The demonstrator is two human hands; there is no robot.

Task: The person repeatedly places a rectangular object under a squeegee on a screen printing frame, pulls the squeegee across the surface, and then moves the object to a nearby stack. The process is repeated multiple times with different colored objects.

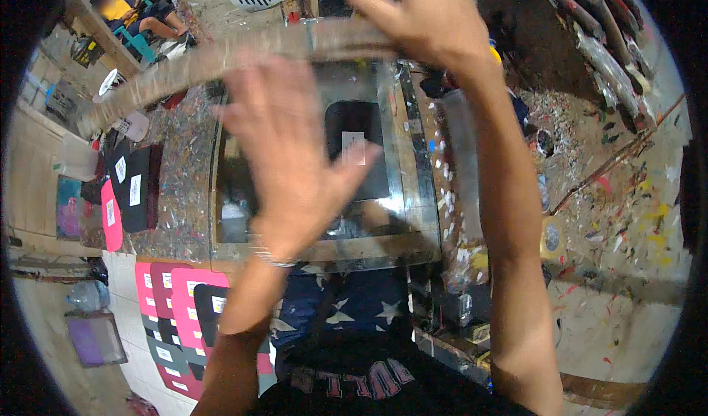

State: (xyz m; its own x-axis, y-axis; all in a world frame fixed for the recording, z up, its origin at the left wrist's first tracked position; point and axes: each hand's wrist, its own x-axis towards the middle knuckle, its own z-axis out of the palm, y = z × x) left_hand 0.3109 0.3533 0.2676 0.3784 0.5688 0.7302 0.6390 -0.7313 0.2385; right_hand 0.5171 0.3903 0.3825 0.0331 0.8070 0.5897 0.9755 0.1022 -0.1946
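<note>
My left hand (287, 139) is smeared by motion, its fingers stretched out and spread, palm down over a wood-edged glass panel (324, 228). Just beside its thumb, a black flat piece (341, 121) with rounded corners and a small white printed patch (352, 139) lies on the panel. A long wooden bar (276, 41), blurred, crosses above the panel. At the top, my right hand (428, 18) is bent by the bar's right end. Its thumb and fingers close around something pale and greyish I cannot make out, partly cut off by the picture's edge.
Black pieces (140, 184) and a pink piece (111, 213) lie on the paint-specked table at left. Below, several pink, maroon and dark pieces (193, 298) lie in rows. Paint-stained long objects (605, 25) lean at far right. A seated person (122, 10) is at the upper left.
</note>
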